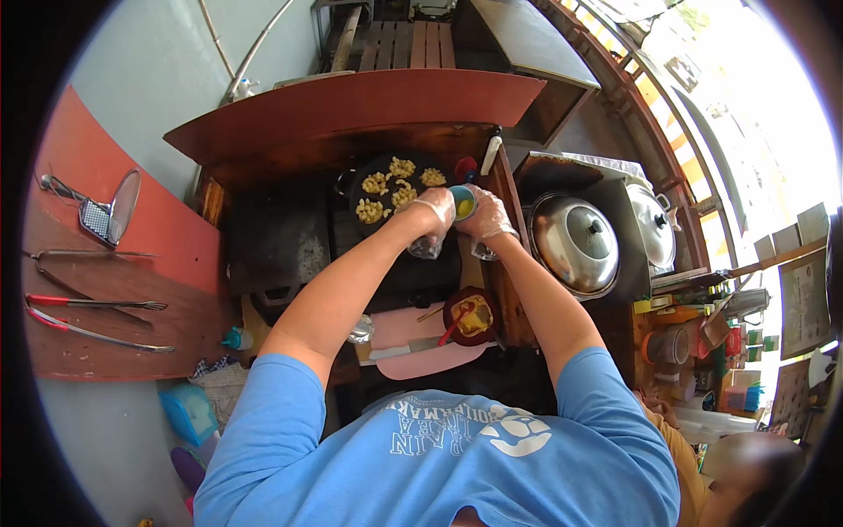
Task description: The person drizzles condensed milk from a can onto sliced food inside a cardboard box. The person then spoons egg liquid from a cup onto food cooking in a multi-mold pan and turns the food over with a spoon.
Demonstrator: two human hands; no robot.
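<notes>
Two gloved hands (489, 216), blue cup (463, 192) between; "RAIN" shirt (439, 465)

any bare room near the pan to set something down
Bare: the black surface left of the pan; some pink board between knife and bowl. Crowded: the pan's right side, with left hand, right hand, cup.

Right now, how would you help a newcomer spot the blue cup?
Find the dark pan below the red board. At its right edge, the gloved right hand holds the cup. Blue with yellow contents, it differs from the red object just beyond.
</notes>
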